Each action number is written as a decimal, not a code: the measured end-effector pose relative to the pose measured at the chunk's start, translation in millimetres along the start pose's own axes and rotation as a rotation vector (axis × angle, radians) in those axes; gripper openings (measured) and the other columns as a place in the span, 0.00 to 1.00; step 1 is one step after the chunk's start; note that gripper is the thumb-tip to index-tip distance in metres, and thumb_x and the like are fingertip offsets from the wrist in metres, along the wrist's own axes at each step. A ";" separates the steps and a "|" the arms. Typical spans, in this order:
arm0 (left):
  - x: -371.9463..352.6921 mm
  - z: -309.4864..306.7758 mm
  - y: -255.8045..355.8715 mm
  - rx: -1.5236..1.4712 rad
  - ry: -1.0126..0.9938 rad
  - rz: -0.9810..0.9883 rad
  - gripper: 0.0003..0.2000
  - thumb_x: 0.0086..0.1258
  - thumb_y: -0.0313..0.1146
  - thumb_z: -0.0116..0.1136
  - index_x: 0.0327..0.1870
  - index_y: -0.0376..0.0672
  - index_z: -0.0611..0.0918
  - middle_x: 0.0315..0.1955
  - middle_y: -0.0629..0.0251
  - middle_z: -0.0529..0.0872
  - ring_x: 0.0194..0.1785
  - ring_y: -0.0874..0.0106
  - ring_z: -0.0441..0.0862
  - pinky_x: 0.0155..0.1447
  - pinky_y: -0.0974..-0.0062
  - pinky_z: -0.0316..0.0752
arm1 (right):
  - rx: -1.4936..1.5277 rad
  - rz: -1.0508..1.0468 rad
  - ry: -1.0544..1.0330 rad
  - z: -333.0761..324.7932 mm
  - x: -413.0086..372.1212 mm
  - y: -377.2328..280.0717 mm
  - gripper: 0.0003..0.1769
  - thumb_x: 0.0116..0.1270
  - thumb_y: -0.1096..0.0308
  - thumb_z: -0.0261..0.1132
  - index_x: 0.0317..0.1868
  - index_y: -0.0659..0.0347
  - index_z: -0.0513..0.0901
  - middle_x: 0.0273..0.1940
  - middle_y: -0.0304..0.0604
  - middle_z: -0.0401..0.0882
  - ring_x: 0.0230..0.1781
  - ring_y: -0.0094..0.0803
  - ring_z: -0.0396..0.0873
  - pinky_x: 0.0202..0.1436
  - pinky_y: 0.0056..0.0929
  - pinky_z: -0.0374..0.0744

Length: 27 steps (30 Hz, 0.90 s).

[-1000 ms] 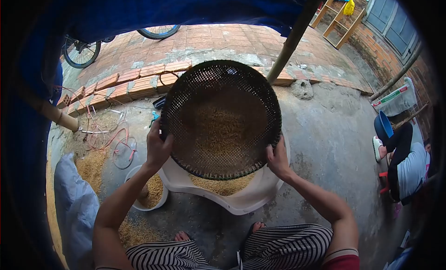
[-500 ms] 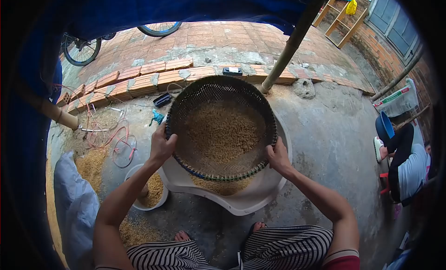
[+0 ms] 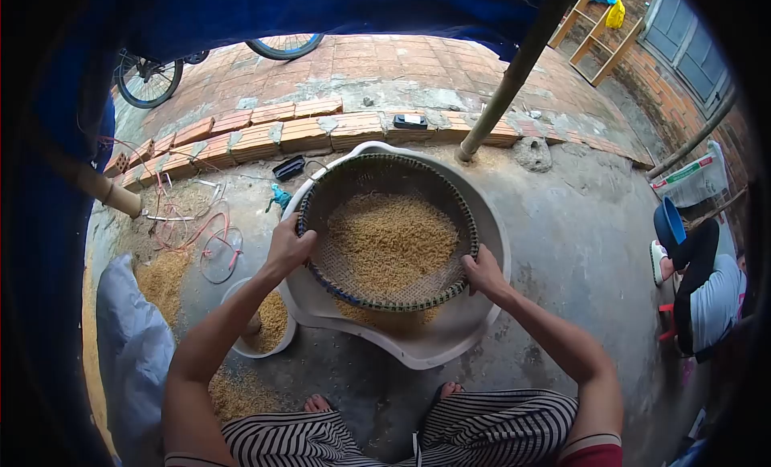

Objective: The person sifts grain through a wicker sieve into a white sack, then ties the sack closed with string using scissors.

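Note:
A round woven basket (image 3: 337, 286) with grain (image 3: 393, 242) heaped in its middle is held between both hands. My left hand (image 3: 291, 244) grips its left rim, thumb on top. On the right rim my right hand (image 3: 484, 274) is closed in the same way. Beneath the basket lies a large pale tray (image 3: 494, 226) with a wavy front edge, and more grain shows in it below the basket's near side. To the left of the tray stands a white bucket (image 3: 281, 346) of grain with something cylindrical in it.
A pale sack (image 3: 132, 338) and loose grain (image 3: 165, 286) lie at the left, near tangled pink cord (image 3: 221, 242). A brick edge (image 3: 301, 135) and a bamboo pole (image 3: 514, 77) stand beyond the tray. Another person (image 3: 711, 290) sits at the far right beside a blue basin (image 3: 668, 222).
The basket has dropped lower and nearer the tray, so the tray's far rim now shows. The grain inside has shifted slightly. The whole view has moved a little.

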<state>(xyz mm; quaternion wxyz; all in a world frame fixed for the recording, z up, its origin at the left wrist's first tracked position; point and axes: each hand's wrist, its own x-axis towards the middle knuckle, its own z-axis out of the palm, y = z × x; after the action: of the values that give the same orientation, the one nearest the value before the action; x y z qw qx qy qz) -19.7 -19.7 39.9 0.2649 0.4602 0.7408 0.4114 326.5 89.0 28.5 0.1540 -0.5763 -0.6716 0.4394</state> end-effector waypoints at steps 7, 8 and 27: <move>-7.5 -54.1 55.3 0.093 0.260 0.302 0.17 0.49 0.28 0.53 0.42 0.32 0.78 0.30 0.53 0.79 0.31 0.69 0.79 0.36 0.72 0.73 | 0.284 -0.094 -0.310 15.8 -17.6 -28.1 0.16 0.61 0.69 0.52 0.46 0.71 0.64 0.30 0.49 0.76 0.24 0.33 0.79 0.22 0.30 0.82; -5.1 -65.2 68.4 0.065 0.273 0.278 0.17 0.49 0.27 0.54 0.42 0.32 0.78 0.28 0.54 0.78 0.31 0.69 0.78 0.35 0.73 0.73 | 0.285 -0.091 -0.306 12.3 -11.9 -30.5 0.16 0.61 0.69 0.52 0.46 0.71 0.64 0.30 0.49 0.76 0.24 0.33 0.79 0.22 0.30 0.82; -12.9 2.3 44.1 0.281 0.237 0.479 0.18 0.49 0.33 0.54 0.40 0.31 0.77 0.35 0.49 0.74 0.37 0.59 0.73 0.42 0.63 0.68 | -0.098 0.247 -0.198 31.5 31.7 23.0 0.14 0.61 0.68 0.55 0.36 0.75 0.75 0.29 0.45 0.76 0.29 0.31 0.80 0.31 0.28 0.80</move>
<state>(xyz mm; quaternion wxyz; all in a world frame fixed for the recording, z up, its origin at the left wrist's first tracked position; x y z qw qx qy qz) 8.1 -20.0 76.6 0.0057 0.6028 0.6867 0.4062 309.6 103.7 -16.5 0.0034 -0.6153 -0.6280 0.4766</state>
